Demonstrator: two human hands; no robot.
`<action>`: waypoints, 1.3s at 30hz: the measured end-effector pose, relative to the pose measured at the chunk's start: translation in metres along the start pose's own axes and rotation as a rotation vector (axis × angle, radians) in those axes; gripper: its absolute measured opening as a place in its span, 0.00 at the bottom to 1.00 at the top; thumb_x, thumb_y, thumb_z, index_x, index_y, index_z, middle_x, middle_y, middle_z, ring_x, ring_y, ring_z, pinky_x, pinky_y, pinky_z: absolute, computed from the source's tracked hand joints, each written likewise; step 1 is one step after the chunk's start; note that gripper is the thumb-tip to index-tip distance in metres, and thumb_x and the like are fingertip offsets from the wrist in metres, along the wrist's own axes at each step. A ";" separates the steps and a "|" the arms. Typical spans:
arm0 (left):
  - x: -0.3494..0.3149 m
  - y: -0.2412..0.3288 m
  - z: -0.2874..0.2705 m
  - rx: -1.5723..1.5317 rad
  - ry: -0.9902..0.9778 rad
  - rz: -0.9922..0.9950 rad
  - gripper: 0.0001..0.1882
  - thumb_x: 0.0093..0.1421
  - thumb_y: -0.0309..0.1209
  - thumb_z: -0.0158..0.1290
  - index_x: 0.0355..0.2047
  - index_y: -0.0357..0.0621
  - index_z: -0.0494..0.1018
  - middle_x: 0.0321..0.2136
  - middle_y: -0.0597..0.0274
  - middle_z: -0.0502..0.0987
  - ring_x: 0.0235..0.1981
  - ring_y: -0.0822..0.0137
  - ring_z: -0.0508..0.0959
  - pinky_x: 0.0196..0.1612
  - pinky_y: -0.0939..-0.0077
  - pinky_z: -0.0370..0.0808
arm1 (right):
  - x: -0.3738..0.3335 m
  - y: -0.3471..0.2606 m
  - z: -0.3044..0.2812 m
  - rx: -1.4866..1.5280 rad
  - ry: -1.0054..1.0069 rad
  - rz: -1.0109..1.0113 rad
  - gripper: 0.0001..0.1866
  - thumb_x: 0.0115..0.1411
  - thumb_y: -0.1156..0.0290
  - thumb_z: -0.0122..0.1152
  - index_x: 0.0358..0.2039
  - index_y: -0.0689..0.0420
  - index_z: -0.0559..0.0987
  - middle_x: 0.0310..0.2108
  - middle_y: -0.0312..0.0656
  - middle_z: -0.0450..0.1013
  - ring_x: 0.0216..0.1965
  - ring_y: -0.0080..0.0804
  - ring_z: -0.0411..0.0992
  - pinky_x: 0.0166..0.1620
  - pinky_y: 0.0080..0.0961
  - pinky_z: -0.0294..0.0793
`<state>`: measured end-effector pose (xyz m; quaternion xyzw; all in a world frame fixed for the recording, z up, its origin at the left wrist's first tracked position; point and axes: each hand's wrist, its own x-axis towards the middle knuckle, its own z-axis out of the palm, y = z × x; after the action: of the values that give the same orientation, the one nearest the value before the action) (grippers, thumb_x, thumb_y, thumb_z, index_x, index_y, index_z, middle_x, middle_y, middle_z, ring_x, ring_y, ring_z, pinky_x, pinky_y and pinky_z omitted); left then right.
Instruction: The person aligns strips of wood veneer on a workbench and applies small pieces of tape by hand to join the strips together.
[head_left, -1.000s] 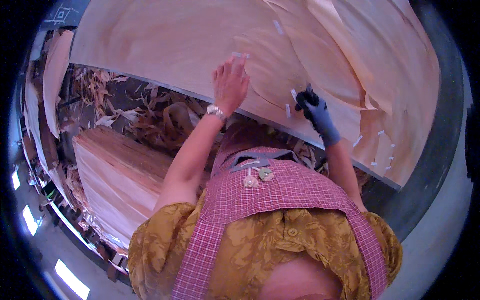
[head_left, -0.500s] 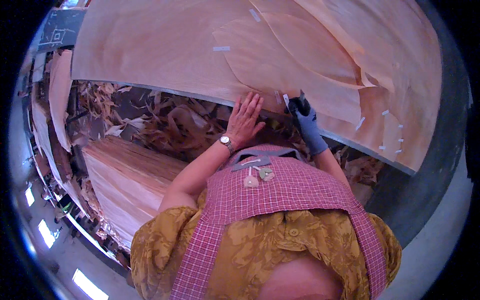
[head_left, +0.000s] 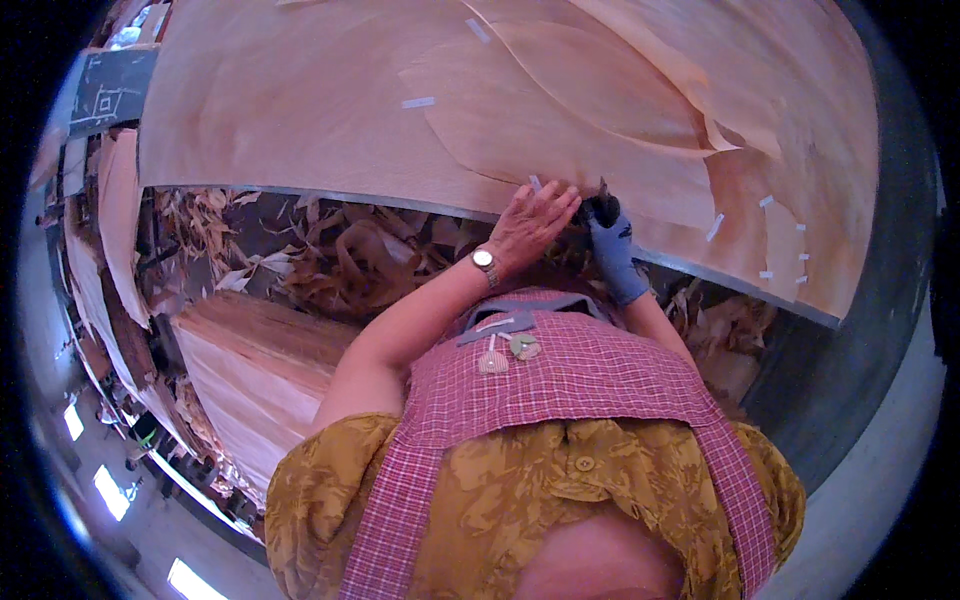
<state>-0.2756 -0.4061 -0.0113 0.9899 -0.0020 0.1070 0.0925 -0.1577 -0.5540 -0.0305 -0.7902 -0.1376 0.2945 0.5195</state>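
A large thin sheet of wood veneer (head_left: 300, 110) lies before me, with overlapping pieces and short white tape strips (head_left: 418, 102) on it. My left hand (head_left: 537, 225), bare with a wristwatch (head_left: 484, 259), rests on the veneer near its front edge. Its fingers are stretched out and lie close together, beside a tape strip (head_left: 535, 183) at a seam. Just to the right, my right hand (head_left: 612, 245) wears a blue-grey and black glove. It is closed around a dark blade-like tool (head_left: 603, 188) whose pointed tip sticks up; the rest is hidden by the glove.
Curled veneer scraps (head_left: 370, 255) fill the space below the sheet's front edge. A stack of veneer sheets (head_left: 255, 350) stands at the left. More long pale sheets (head_left: 120, 225) lie along the far left, near a dark board (head_left: 115, 90) with chalk marks.
My left hand has moved right, over the spot where a white tape strip showed by the glove. My right hand stays close to the same place, still gripping the dark tool.
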 end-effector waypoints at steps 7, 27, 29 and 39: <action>0.006 0.006 0.006 0.192 -0.122 0.059 0.24 0.57 0.32 0.45 0.56 0.48 0.69 0.65 0.61 0.59 0.65 0.57 0.58 0.66 0.49 0.51 | 0.010 -0.011 -0.023 -0.759 -0.161 -0.076 0.17 0.58 0.64 0.63 0.42 0.63 0.76 0.38 0.47 0.78 0.39 0.39 0.78 0.42 0.32 0.75; 0.029 -0.057 -0.030 -0.265 0.253 -0.776 0.29 0.56 0.27 0.49 0.59 0.42 0.61 0.48 0.50 0.71 0.53 0.49 0.67 0.55 0.52 0.61 | -0.011 -0.071 -0.016 0.294 -0.497 0.123 0.14 0.59 0.72 0.63 0.44 0.61 0.75 0.38 0.35 0.76 0.40 0.22 0.71 0.47 0.23 0.71; 0.059 -0.082 -0.019 -0.361 0.551 -0.847 0.27 0.55 0.24 0.48 0.57 0.42 0.62 0.50 0.48 0.70 0.55 0.48 0.66 0.55 0.51 0.61 | -0.018 -0.109 0.013 0.295 -0.673 -0.099 0.15 0.58 0.70 0.64 0.45 0.60 0.74 0.38 0.35 0.75 0.40 0.22 0.70 0.47 0.24 0.72; 0.071 -0.135 -0.015 0.024 0.332 -0.788 0.33 0.59 0.43 0.49 0.64 0.49 0.57 0.64 0.53 0.58 0.65 0.48 0.55 0.63 0.46 0.53 | 0.005 -0.096 -0.004 -0.492 -0.186 -0.437 0.23 0.58 0.66 0.58 0.53 0.60 0.69 0.51 0.53 0.70 0.51 0.51 0.69 0.50 0.40 0.72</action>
<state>-0.2065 -0.2694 -0.0070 0.8853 0.3927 0.2214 0.1140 -0.1424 -0.5135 0.0560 -0.8135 -0.4175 0.2049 0.3491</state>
